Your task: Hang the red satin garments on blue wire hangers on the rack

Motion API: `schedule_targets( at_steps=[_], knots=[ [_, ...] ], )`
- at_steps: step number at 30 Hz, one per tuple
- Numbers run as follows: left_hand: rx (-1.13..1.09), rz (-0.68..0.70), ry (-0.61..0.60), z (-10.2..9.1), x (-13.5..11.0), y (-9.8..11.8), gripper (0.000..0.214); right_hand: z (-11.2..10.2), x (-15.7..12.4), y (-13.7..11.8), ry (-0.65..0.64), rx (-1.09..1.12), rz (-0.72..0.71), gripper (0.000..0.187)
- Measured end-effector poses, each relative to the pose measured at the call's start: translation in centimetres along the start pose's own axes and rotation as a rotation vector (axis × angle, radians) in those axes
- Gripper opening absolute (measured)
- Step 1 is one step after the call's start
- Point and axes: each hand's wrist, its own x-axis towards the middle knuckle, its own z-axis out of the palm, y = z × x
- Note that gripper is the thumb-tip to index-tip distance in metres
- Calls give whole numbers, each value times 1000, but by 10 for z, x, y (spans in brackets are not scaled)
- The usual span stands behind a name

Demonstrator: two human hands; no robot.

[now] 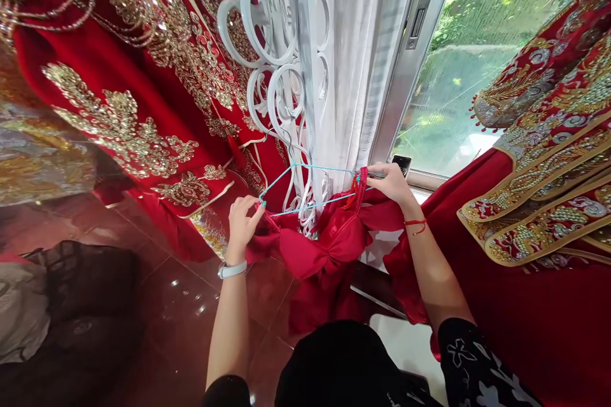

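A thin teal wire hanger [316, 205] spans the space between my two hands, with a red dress [305, 251] drooping below it. My left hand [242, 224] is closed in a pinch at the hanger's left corner, where the dress's edge meets the wire. On the other side, my right hand [389, 183] pinches the gathered red shoulder strap [361, 189] at the hanger's right end. The strap sits around the wire there. The dress's lower part hangs down toward the floor, partly hidden by my body.
Red garments with gold beading [138, 133] hang at left. More embroidered red clothes [534, 203] hang at right. A white scrolled metal stand [272, 63] rises ahead, beside a white curtain [351, 63] and a window [443, 95]. A dark phone-like object [402, 164] lies behind my right hand.
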Motion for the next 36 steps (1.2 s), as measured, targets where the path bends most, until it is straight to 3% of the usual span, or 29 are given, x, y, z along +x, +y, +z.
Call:
schedule_targets(
  at_steps=[4, 8, 10, 13, 15, 17, 20, 22, 25, 29, 32, 36],
  knots=[
    [-20, -15, 6, 2, -5, 4, 18, 2, 0, 2, 65, -54, -7, 26],
    [-3, -30, 20, 3, -9, 8, 18, -2, -3, -3, -36, -167, -38, 22],
    [11, -34, 28, 3, -9, 10, 19, 2, -9, -9, -33, -232, -92, 31],
    [45, -41, 55, 3, -10, 12, 20, 25, -25, -20, 212, -262, -166, 42],
    [63, -49, 102, 2, -14, 11, 21, 53, -38, -27, 355, -193, -178, 33],
    [1, -74, 179, 0, -25, 7, 34, 87, -48, -34, 253, -75, -182, 23],
    [-243, -160, 226, 0, -53, -6, 76, 141, -51, -45, -138, 71, -202, 32],
    [-365, -227, 162, 1, -74, -15, 92, 175, -45, -51, -320, 102, -221, 46],
    [-451, -304, 73, 3, -97, -25, 94, 215, -35, -57, -491, 37, -170, 59],
    [-469, -384, 212, 7, -108, -29, 89, 240, -30, -57, -576, -48, -29, 36],
    [-458, -505, 229, 9, -111, -32, 70, 244, -32, -56, -537, 0, 17, 21],
    [-541, -624, 328, 12, -113, -31, 53, 243, -38, -59, -445, 17, 88, 20]
  ],
)
